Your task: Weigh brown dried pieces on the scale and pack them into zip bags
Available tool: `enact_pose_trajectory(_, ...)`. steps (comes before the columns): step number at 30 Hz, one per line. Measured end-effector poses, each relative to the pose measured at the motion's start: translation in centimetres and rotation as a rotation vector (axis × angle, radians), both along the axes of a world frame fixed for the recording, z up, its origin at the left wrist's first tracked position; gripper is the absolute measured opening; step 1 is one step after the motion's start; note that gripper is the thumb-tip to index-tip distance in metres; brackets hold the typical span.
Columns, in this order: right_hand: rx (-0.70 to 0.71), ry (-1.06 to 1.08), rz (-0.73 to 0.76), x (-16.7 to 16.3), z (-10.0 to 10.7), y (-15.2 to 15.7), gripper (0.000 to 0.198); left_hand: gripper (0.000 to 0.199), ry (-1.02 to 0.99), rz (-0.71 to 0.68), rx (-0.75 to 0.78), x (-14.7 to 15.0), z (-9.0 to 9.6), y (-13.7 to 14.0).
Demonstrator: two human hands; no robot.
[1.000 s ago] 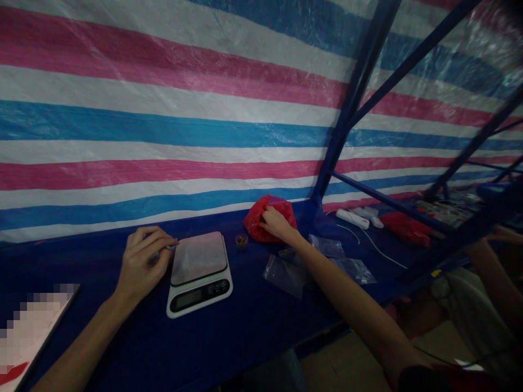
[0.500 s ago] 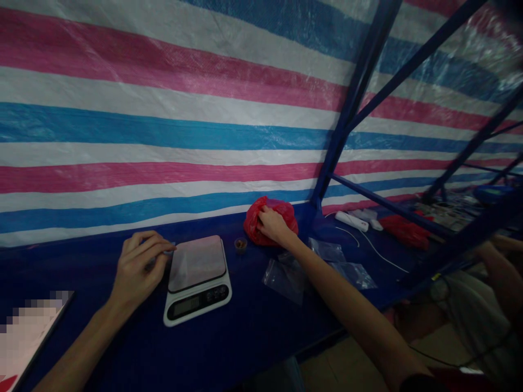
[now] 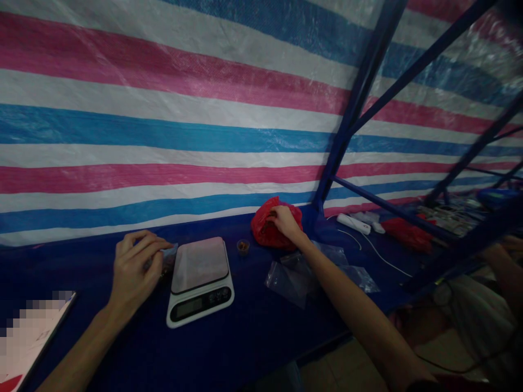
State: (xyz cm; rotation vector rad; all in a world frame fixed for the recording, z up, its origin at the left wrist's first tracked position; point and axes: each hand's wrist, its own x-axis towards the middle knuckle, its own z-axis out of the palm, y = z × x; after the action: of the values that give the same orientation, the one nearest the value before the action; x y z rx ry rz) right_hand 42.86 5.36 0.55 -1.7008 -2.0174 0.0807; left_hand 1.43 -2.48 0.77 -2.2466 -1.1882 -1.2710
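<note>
A small clear plastic bag [image 3: 170, 253] shows past the fingertips of my left hand [image 3: 134, 264], whose fingers are closed on it at the left of the kitchen scale [image 3: 200, 267]. What lies in that bag is too dark to make out. My right hand [image 3: 285, 222] is at the mouth of a red plastic bag [image 3: 261, 231], thumb and fingers pinched together; anything between them is too small to name. Between the scale and the red bag stands a small clear cup [image 3: 243, 248] with some brownish pieces inside.
Several clear zip bags [image 3: 288, 283] lie under and beside my right forearm. A white power strip [image 3: 353, 224] with a cable and another red bag [image 3: 408, 233] are farther right, past a blue metal frame [image 3: 341, 142]. A striped sheet [image 3: 163, 130] hangs behind the blue table [image 3: 196, 354].
My right hand has drawn back a little from inside the red bag, its fingertips now at the opening. More of the small bag shows at my left hand. The view has shifted slightly.
</note>
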Motion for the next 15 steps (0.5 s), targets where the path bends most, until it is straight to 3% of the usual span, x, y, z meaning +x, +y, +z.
enact_pose_trajectory(7,0.075,0.150,0.008,0.9,3.3,-1.6,0.008,0.024,0.002,0.004,0.016,0.0,-0.3,0.2)
enact_pose_trajectory(11,-0.008,0.350,0.283,-2.1,3.9,-3.4,0.008,0.023,0.008,-0.008,0.006,0.1,-0.2,0.1)
enact_pose_trajectory(15,-0.091,0.229,0.502,-6.4,3.3,-4.8,0.007,0.023,0.006,-0.016,-0.001,0.4,0.2,-0.1)
